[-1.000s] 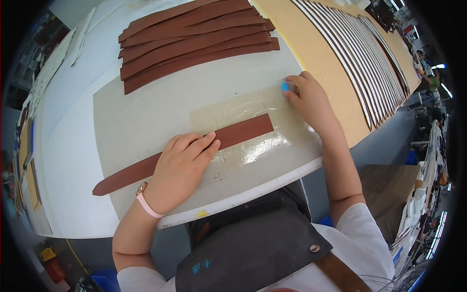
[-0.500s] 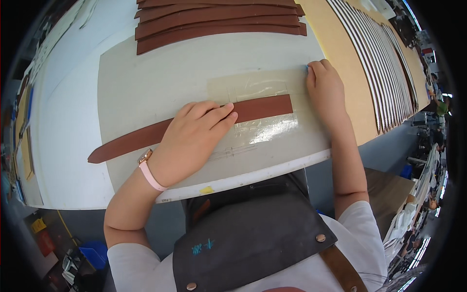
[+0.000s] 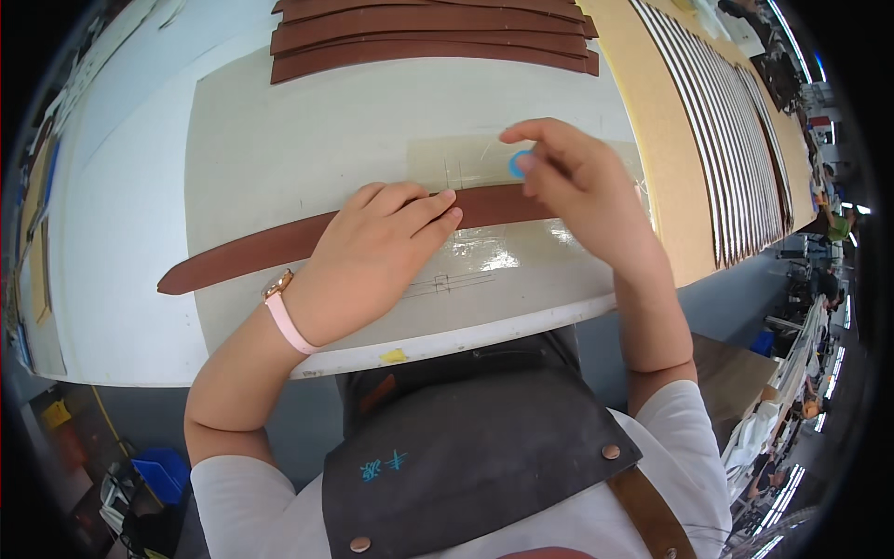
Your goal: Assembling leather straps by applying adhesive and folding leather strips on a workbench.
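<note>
Apron: a dark leather apron with metal rivets is seen at 6 o'clock, nearest to the camera.
Left hand: the left hand is laid flat, fingers stretched and nothing gripped, on the long brown leather strap near the centre.
Strap: it lies across the pale cutting mat, running from 9 o'clock toward 3 o'clock, over a clear glossy sheet.
Right hand: the right hand is half closed at 2 o'clock above the strap end; a small blue object is pinched by the fingertips.
Progress: one strap is judged to be in work.
Stack: a pile of brown leather straps lies at 12 o'clock, seemingly untouched.
Far right: striped strips are laid at 2 o'clock.
</note>
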